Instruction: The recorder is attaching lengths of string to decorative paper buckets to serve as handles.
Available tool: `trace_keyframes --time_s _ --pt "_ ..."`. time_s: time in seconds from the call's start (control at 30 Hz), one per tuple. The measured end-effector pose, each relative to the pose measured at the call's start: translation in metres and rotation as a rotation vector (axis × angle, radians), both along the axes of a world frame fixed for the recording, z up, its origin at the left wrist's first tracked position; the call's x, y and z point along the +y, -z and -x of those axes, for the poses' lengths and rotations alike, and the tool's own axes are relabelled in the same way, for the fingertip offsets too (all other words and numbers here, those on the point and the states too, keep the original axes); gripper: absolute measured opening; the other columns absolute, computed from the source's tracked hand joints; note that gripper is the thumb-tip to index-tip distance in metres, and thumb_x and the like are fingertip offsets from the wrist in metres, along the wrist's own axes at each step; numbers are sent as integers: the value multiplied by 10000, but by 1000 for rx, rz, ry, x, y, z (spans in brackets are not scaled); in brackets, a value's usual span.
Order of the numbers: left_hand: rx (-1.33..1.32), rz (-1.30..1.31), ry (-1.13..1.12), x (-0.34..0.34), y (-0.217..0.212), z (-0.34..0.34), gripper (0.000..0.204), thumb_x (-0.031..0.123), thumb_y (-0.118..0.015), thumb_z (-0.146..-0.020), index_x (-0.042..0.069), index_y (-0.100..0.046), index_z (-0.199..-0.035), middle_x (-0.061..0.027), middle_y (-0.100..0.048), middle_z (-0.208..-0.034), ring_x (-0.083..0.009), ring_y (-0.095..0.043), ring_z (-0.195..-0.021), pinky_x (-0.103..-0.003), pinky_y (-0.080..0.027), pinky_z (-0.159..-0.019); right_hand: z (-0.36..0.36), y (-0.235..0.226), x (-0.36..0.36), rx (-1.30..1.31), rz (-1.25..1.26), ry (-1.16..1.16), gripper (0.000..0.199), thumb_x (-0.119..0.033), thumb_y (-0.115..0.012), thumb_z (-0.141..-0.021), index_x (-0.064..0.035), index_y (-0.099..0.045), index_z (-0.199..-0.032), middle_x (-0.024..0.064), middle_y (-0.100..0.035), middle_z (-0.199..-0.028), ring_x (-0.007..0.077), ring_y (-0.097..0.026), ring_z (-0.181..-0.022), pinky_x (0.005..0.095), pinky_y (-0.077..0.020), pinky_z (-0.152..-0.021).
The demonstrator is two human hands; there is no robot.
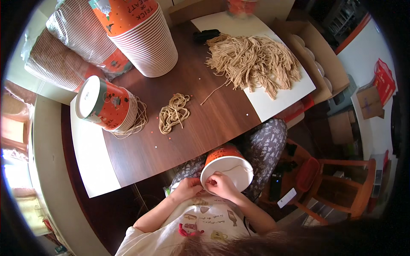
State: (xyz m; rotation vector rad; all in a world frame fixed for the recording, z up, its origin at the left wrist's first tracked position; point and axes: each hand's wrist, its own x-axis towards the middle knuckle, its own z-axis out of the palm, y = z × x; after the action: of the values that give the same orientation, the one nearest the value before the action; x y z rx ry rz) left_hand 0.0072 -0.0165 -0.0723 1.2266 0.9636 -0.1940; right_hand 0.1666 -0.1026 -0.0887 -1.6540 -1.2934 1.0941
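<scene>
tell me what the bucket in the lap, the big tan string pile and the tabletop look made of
Bucket: probably coated paperboard, smooth white inside, printed outside. String pile: perhaps cotton, matt, fibrous strands. Tabletop: wood or wood-look laminate, smooth, brown grain.

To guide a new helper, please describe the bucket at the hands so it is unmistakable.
Find the brown table, then the patterned trousers at its near edge. The orange bucket there shows its white inside; unlike the stacked buckets, it is single.

Washed-out daylight from the window (15, 165) at left, deep shadow under the table (209, 121), edges bowed, corners blackened.
</scene>
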Motion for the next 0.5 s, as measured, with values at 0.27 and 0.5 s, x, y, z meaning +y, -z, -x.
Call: trace_keyframes --time_s 0.27,0.5 --pt "-32 -11 0 1 -7 -10 179 63 -525 -816 -24 -590 -957 -40 -614 -817 -79 -564 -711 -223 -478 -634 -8 -12 4 20 -16 5 137 -134 -624 -693 -9 -595 -743 132 -576 -734 280 -583 -664 336 -460 -593" --pt "-203 -26 -84 3 -14 -17 153 105 -520 -831 -10 -586 -905 -48 -615 -797 -93 -573 -722 -241 -475 -642 -24 -29 7 172 78 -48 120 -101 -602 -753 -1 -579 -815 93 -592 -768 171 -582 -697 277 -455 -621"
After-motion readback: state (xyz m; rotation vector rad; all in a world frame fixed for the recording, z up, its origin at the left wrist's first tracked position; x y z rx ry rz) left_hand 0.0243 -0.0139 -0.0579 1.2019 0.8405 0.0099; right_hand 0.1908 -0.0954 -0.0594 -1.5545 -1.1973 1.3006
